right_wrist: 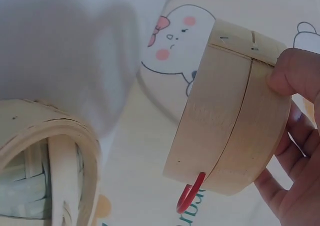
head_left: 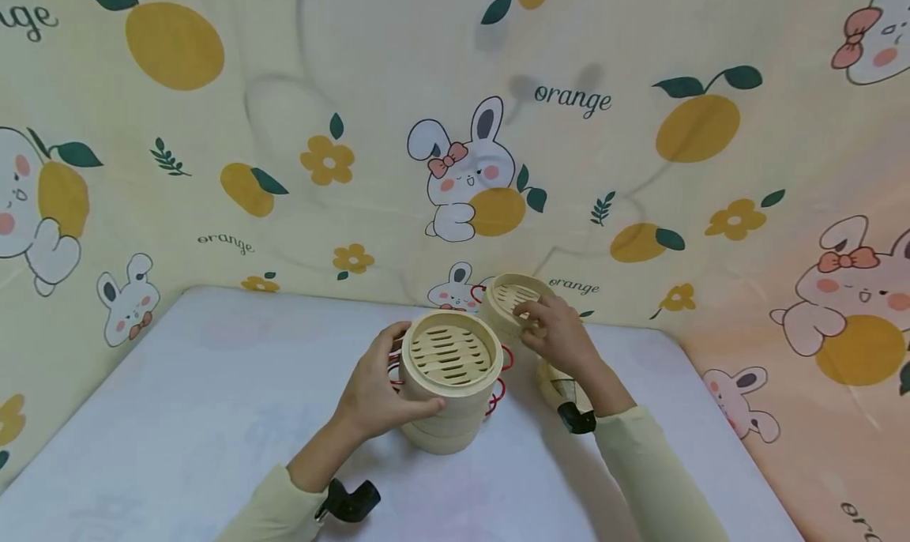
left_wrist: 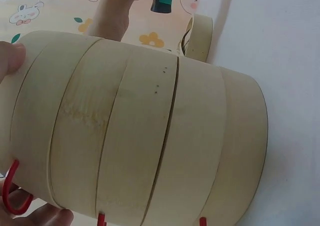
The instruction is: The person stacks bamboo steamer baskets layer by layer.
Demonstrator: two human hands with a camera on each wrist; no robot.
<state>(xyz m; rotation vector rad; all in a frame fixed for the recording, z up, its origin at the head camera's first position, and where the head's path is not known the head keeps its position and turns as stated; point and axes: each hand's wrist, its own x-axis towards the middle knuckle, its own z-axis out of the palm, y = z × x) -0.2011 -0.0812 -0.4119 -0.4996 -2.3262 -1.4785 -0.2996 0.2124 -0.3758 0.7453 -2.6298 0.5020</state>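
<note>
Near the table's middle stands a tall stack of round bamboo steamer baskets, with a slatted base showing inside the top one and red loops on its sides. My left hand grips the upper part of the stack from the left, thumb across the front. My right hand holds a single bamboo steamer basket by its rim, near the table's back edge and behind the stack. In the right wrist view the thumb lies on its wall, which carries a red loop. Its slats face up toward the head camera.
Below my right forearm lies a round bamboo lid with a woven face, partly hidden by the wrist in the head view. A white cloth covers the table. Behind it hangs a printed fabric backdrop.
</note>
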